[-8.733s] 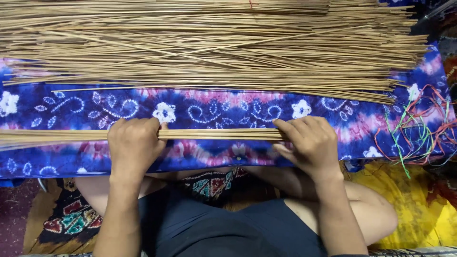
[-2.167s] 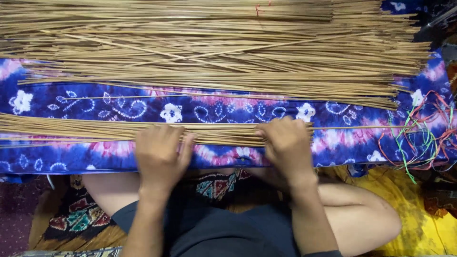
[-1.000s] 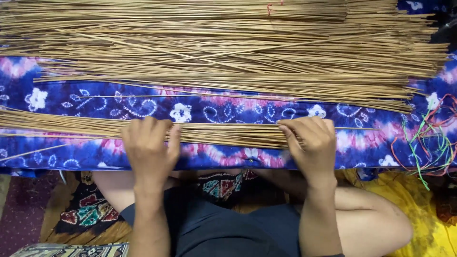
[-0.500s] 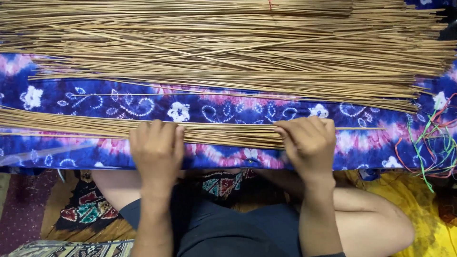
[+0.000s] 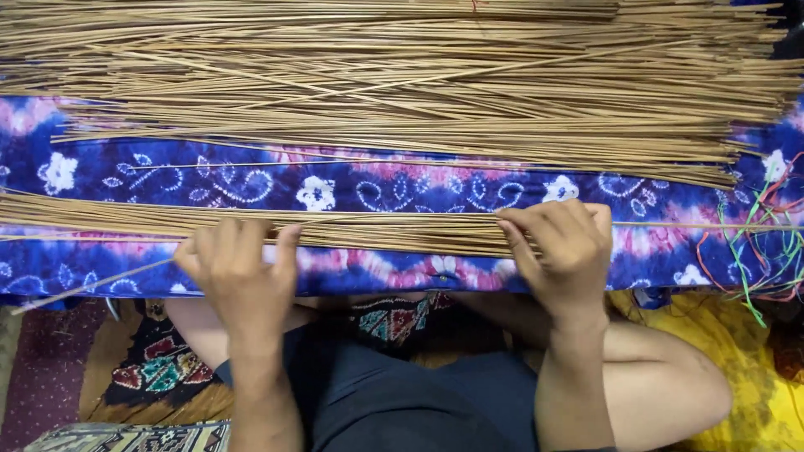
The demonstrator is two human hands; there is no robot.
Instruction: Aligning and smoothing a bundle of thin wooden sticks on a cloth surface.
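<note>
Both hands, left hand (image 5: 239,268) and right hand (image 5: 559,247), press flat and open on the thin stick bundle (image 5: 377,230) below the big stick pile (image 5: 402,75); even pressure should keep it aligned.

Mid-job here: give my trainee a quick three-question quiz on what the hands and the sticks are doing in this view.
1. True or false: both hands rest on the same small bundle of sticks.
2. Which lies closer to the person: A, the large pile of sticks, or B, the small bundle?
3. What do the sticks lie on?

Key
1. True: the left hand and the right hand both press on the small bundle.
2. B; the large pile lies farther away.
3. A blue and pink patterned cloth.
</note>
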